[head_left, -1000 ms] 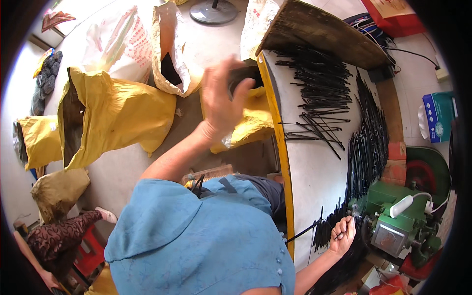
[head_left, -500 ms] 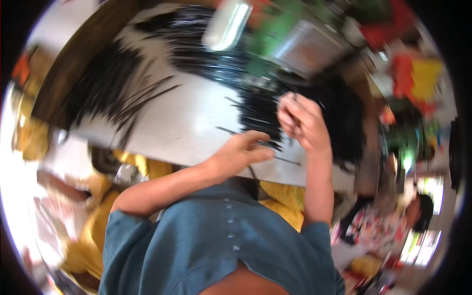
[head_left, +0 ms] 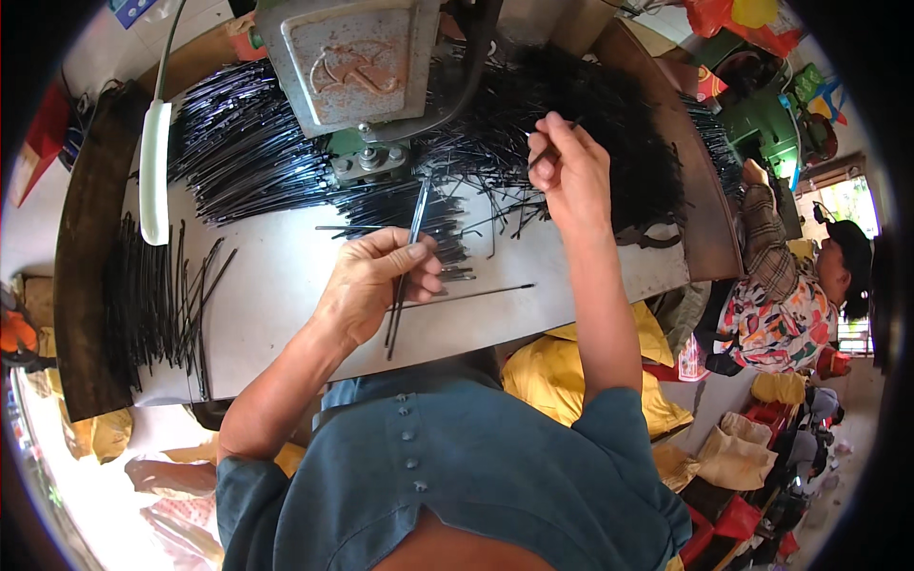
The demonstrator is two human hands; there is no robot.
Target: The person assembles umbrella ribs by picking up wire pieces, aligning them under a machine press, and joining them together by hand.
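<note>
My left hand (head_left: 376, 276) is closed around a few thin black metal rods (head_left: 418, 211), which look like umbrella ribs. Their upper ends point toward the machine head (head_left: 369, 157); the lower ends stick out below my palm. Off to the right, my right hand (head_left: 573, 176) is raised with curled fingers, pinching a short length of black rod (head_left: 543, 154). Between my hands and the machine lies a stack of black rods (head_left: 409, 221). One single rod (head_left: 476, 292) rests across the white tabletop (head_left: 271, 305), nearer to me.
Large piles of rods lie behind left (head_left: 252, 143), at the left edge (head_left: 143, 295) and at the right (head_left: 628, 124). A white lamp tube (head_left: 154, 176) hangs at left. Wooden boards (head_left: 81, 257) border the table. Yellow sacks (head_left: 547, 381) lie below; another person (head_left: 785, 314) sits at right.
My view has swung, so the machine appears nearer the middle. My left hand now grips rods held upright, where its fingers were spread over the stack. My right hand stays raised and closed.
</note>
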